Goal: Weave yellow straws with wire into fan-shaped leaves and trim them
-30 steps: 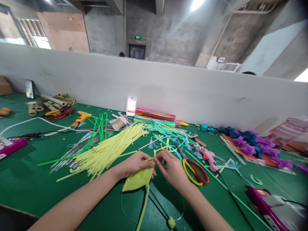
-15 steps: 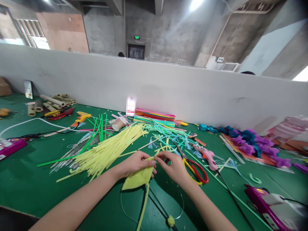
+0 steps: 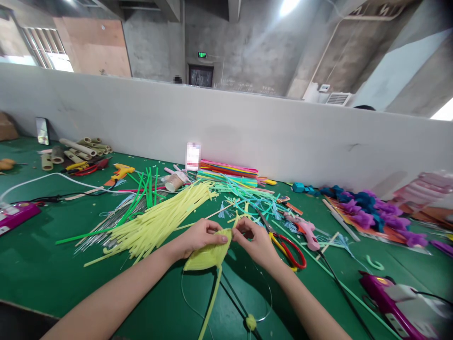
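My left hand is closed on a pale yellow fan-shaped piece made of fuzzy stems, held just above the green table. My right hand pinches the top tip of that same piece with thumb and forefinger. A yellow stem hangs down from the piece toward me, and a thin wire loop with a small yellow pompom lies below it. Just left of my left hand lies a pile of loose yellow stems.
Red and yellow scissors and a pink glue gun lie right of my right hand. Green and teal stems, a paper cup, purple-blue fluffy pieces, magenta tools, and cardboard tubes are scattered around. A white wall borders the table's far edge.
Both hands have lifted the yellow piece slightly and brought it a little farther from me. My right fingers have closed in on its top tip.
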`<action>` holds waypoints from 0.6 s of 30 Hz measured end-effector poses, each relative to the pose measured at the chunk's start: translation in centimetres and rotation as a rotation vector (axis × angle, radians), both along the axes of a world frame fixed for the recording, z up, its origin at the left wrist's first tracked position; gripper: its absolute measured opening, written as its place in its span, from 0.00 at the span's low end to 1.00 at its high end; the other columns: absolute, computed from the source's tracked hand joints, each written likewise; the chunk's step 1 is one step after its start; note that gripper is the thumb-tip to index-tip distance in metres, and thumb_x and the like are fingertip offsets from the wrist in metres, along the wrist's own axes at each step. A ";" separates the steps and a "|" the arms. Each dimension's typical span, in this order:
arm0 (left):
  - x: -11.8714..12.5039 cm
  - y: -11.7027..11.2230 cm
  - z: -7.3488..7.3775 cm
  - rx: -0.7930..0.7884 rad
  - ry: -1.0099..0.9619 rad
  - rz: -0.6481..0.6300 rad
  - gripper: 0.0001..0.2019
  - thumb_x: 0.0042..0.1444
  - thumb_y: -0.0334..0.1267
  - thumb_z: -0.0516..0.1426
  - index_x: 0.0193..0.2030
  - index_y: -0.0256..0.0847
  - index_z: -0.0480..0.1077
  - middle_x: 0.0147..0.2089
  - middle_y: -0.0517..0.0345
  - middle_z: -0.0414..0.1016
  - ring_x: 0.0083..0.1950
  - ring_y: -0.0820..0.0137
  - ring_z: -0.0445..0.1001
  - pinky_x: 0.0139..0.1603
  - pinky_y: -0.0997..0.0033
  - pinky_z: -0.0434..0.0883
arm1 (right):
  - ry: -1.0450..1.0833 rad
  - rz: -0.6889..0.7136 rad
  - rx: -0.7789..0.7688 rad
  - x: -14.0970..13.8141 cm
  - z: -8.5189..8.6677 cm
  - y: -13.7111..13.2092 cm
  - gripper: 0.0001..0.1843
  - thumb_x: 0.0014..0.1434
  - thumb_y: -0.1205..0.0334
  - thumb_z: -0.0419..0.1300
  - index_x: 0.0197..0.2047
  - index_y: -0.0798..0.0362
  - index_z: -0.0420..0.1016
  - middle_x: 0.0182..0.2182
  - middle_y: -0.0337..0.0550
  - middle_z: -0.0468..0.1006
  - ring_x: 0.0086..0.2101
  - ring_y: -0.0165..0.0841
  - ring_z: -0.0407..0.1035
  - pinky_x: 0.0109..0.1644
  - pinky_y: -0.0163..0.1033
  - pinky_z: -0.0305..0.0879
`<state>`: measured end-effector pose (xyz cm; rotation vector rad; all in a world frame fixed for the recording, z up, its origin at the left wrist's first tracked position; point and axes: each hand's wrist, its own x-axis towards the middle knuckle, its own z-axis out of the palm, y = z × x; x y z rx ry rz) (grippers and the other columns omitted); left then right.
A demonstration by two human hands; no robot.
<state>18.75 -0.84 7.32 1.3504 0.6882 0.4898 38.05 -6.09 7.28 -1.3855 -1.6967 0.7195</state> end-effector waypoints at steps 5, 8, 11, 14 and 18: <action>0.1 -0.1 0.4 0.073 0.028 0.013 0.18 0.42 0.49 0.65 0.29 0.35 0.70 0.25 0.63 0.66 0.26 0.76 0.63 0.25 0.78 0.58 | 0.031 0.005 -0.019 0.1 0.1 0.0 0.11 0.58 0.52 0.57 0.31 0.50 0.68 0.26 0.38 0.74 0.28 0.32 0.69 0.33 0.37 0.64; 0.1 0.1 0.2 0.095 0.030 0.010 0.18 0.43 0.50 0.64 0.30 0.35 0.70 0.25 0.64 0.64 0.27 0.76 0.61 0.26 0.77 0.56 | 0.139 0.035 -0.104 0.1 -0.1 0.2 0.12 0.56 0.50 0.59 0.33 0.50 0.67 0.25 0.37 0.74 0.28 0.32 0.71 0.31 0.36 0.65; 0.0 0.3 0.0 0.148 0.025 0.039 0.18 0.44 0.50 0.64 0.30 0.35 0.70 0.26 0.64 0.63 0.28 0.76 0.60 0.28 0.77 0.56 | 0.278 0.113 -0.276 0.0 -0.4 0.3 0.17 0.51 0.48 0.64 0.36 0.51 0.67 0.26 0.37 0.75 0.28 0.33 0.72 0.28 0.36 0.67; 0.0 0.5 0.0 0.134 0.023 0.063 0.19 0.44 0.51 0.64 0.32 0.35 0.70 0.27 0.63 0.63 0.29 0.75 0.61 0.29 0.76 0.57 | 0.311 0.173 -0.397 -0.3 -0.3 0.1 0.19 0.49 0.46 0.65 0.34 0.53 0.68 0.27 0.39 0.77 0.28 0.32 0.72 0.29 0.36 0.68; 0.0 0.5 0.2 0.104 -0.010 0.106 0.19 0.43 0.49 0.65 0.33 0.35 0.69 0.27 0.63 0.64 0.28 0.75 0.61 0.29 0.76 0.57 | 0.331 0.158 -0.476 -0.7 0.0 -0.2 0.21 0.51 0.44 0.63 0.32 0.56 0.71 0.28 0.44 0.79 0.28 0.31 0.73 0.31 0.35 0.68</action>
